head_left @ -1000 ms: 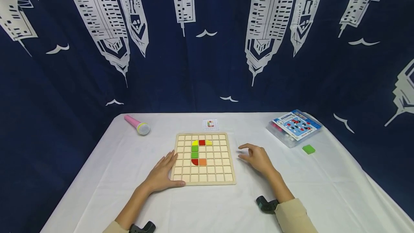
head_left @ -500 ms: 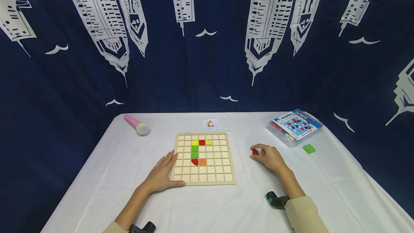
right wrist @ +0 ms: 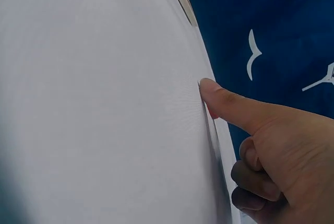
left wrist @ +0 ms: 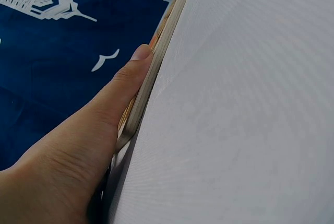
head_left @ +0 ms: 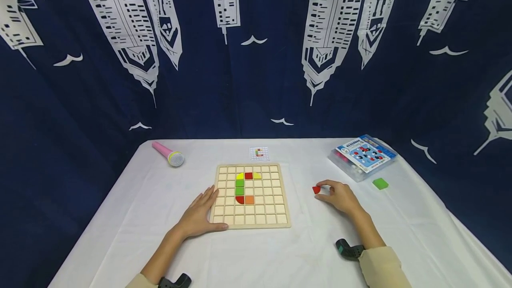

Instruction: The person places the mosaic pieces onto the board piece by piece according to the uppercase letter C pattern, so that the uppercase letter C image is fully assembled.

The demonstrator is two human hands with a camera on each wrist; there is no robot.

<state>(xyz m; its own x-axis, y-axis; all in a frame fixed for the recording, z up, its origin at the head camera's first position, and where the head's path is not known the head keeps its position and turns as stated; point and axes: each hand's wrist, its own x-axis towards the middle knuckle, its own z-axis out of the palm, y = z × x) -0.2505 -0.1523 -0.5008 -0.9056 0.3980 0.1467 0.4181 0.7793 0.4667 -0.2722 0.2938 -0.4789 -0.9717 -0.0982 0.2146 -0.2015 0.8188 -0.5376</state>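
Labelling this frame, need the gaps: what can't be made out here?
- Red piece: head view too small for its shape; right wrist view, thumb hides it.
- Pattern card: head view, too small to read.
- Wooden board: left wrist view, seen edge-on, tiles hidden behind left hand.

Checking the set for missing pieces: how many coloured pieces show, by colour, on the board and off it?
Red: 3, two on the wooden board, one at the right hand
Green: 3
Yellow: 2
Orange: 1
Total: 9

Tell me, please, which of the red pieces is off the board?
The small red piece at the right hand's fingertips, lying on the tablecloth; the other reds sit in the wooden board.
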